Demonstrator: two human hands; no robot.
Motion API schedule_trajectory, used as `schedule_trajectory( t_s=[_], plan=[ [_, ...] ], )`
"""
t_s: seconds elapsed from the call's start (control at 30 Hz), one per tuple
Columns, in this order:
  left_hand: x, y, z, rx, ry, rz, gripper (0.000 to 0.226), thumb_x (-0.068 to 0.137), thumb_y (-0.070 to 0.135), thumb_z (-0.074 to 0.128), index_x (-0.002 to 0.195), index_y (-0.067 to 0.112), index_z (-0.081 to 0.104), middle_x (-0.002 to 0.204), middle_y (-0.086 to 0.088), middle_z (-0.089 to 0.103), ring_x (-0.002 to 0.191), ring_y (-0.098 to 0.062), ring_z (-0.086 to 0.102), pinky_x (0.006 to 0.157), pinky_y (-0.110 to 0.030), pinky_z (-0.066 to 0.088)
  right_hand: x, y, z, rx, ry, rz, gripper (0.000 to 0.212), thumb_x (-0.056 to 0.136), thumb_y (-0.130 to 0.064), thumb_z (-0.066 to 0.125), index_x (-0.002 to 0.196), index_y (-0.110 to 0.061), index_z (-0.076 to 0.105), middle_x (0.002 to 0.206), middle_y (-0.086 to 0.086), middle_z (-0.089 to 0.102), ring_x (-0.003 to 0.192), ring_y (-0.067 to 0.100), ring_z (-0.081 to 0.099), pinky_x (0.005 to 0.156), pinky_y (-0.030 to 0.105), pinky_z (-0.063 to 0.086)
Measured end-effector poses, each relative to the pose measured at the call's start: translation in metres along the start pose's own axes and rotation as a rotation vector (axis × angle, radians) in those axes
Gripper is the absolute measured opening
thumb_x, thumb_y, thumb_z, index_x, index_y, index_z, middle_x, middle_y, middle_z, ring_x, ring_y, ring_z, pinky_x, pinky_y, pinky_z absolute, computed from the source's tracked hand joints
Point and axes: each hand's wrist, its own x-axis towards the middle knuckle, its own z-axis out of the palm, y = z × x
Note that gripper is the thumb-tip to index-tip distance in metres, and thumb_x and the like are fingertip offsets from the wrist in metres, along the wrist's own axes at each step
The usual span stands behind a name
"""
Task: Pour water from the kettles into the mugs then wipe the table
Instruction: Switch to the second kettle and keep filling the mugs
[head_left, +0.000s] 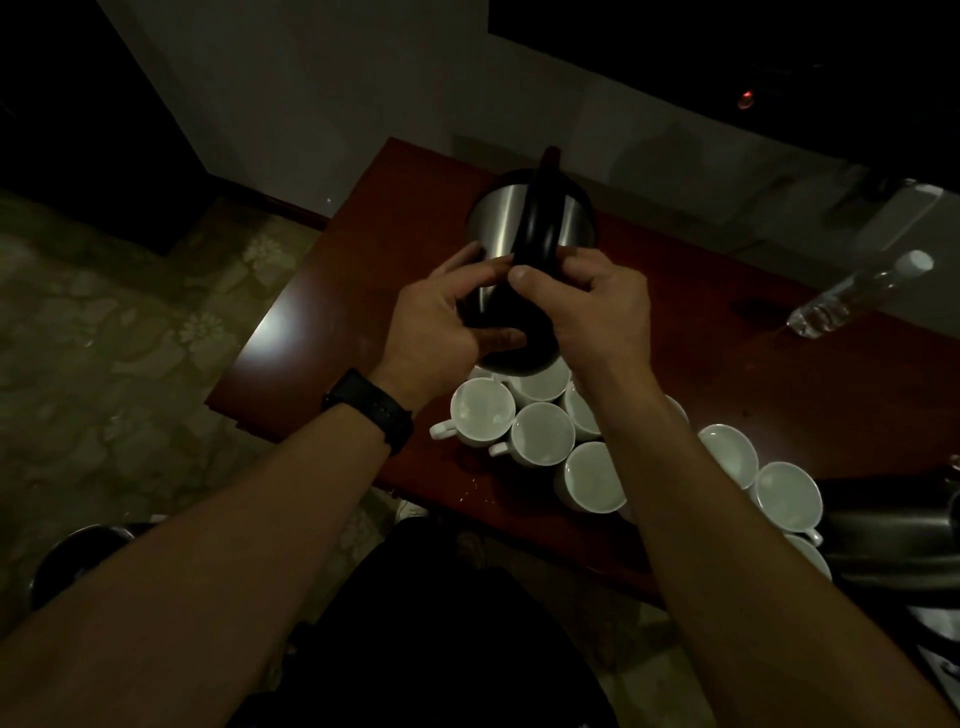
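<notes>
A dim room: a pale wall, patterned carpet and a red-brown table set against the wall. Over the table both hands hold a steel kettle with a black handle. It is tipped towards the person, with its wide base on the far side and its top end low and near.

The right hand is curled round the near part of the handle, thumb on top. The left hand wraps the kettle's body and top end from the other side, fingers bent under it. A black watch sits on the left wrist.

White mugs stand upright in a tight cluster just below and nearer than the kettle's top end. Some touch one another, and more trail off to the right of the kettle, partly hidden by the right forearm. The light is too poor to tell whether water is running out.

A clear bottle with a white cap stands well to the right of the kettle, near the wall. A second steel vessel, possibly another kettle, lies at the right edge, nearer than the held kettle and beside the last mugs.
</notes>
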Motion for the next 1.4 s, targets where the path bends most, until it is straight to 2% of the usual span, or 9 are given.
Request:
schedule_trajectory(
  t_s=[0.3,0.47,0.63,0.77,0.9,1.0,1.17,1.27,1.4],
  plan=[
    [-0.005,0.003,-0.004,-0.006,0.000,-0.043,0.076,0.071,-0.003,0.086,0.123,0.045,0.057,0.147,0.009,0.043,0.146,-0.006,0.031,0.111,-0.018,0.036,-0.003,0.001,0.005,0.014,-0.014,0.018,0.017,0.069,-0.035,0.077,0.080,-0.022,0.078,0.104,-0.002,0.074,0.095,0.021,0.074,0.086,0.054,0.060],
    [-0.007,0.004,-0.006,-0.023,-0.019,-0.056,0.075,0.071,-0.004,0.086,0.129,0.035,0.057,0.130,0.035,0.043,0.146,-0.006,0.032,0.118,-0.032,0.037,-0.005,0.001,0.005,0.000,-0.015,0.004,0.015,0.071,-0.035,0.077,0.080,-0.023,0.077,0.104,0.000,0.075,0.095,0.020,0.074,0.086,0.053,0.060],
    [-0.006,0.001,-0.008,0.017,-0.031,-0.043,0.073,0.072,-0.001,0.086,0.129,0.035,0.059,0.131,0.035,0.045,0.145,-0.002,0.031,0.113,-0.021,0.036,-0.004,0.003,0.006,-0.004,-0.008,0.010,0.020,0.069,-0.039,0.076,0.082,-0.024,0.078,0.106,-0.001,0.074,0.096,0.019,0.074,0.086,0.051,0.060],
    [-0.004,0.002,-0.007,0.033,-0.046,-0.041,0.071,0.073,0.000,0.086,0.131,0.032,0.058,0.142,0.014,0.052,0.150,-0.010,0.031,0.117,-0.028,0.036,-0.003,0.005,0.007,0.030,0.017,0.028,0.018,0.065,-0.045,0.076,0.073,-0.029,0.077,0.101,-0.004,0.075,0.093,0.019,0.074,0.084,0.053,0.061],
    [0.003,0.010,-0.005,0.028,-0.055,-0.058,0.071,0.075,0.001,0.085,0.132,0.035,0.058,0.144,0.009,0.051,0.152,-0.013,0.030,0.122,-0.039,0.034,0.005,0.005,0.008,0.165,0.048,0.115,0.003,0.070,-0.031,0.081,0.068,-0.029,0.079,0.090,-0.001,0.076,0.087,0.021,0.076,0.081,0.052,0.063],
    [0.015,0.018,-0.001,0.041,-0.080,-0.085,0.068,0.079,0.002,0.083,0.138,0.026,0.061,0.155,-0.005,0.049,0.153,-0.017,0.029,0.123,-0.047,0.033,0.017,0.002,0.004,0.294,0.062,0.219,0.012,0.075,-0.020,0.082,0.064,-0.024,0.078,0.084,0.006,0.079,0.083,0.025,0.078,0.076,0.046,0.064],
    [0.037,0.026,0.005,0.064,-0.115,-0.102,0.065,0.082,0.003,0.082,0.141,0.020,0.061,0.153,-0.013,0.051,0.150,-0.023,0.038,0.120,-0.051,0.037,0.036,-0.004,-0.004,0.369,0.077,0.278,0.016,0.079,-0.013,0.082,0.064,-0.016,0.078,0.080,0.010,0.079,0.077,0.026,0.078,0.070,0.040,0.064],
    [0.048,0.032,0.013,0.027,-0.151,-0.083,0.059,0.084,0.001,0.079,0.139,0.012,0.062,0.137,-0.012,0.063,0.132,-0.027,0.058,0.110,-0.051,0.049,0.049,-0.004,-0.011,0.415,0.125,0.315,0.009,0.079,-0.010,0.082,0.072,-0.010,0.076,0.078,0.010,0.078,0.076,0.025,0.078,0.065,0.035,0.062],
    [0.066,0.040,0.022,0.031,-0.191,-0.110,0.056,0.084,0.002,0.079,0.137,0.013,0.064,0.130,-0.007,0.068,0.122,-0.021,0.065,0.104,-0.047,0.054,0.063,-0.003,-0.023,0.365,0.182,0.325,0.009,0.079,-0.015,0.084,0.080,-0.012,0.075,0.077,0.001,0.079,0.076,0.018,0.078,0.067,0.033,0.062]
  ],
)
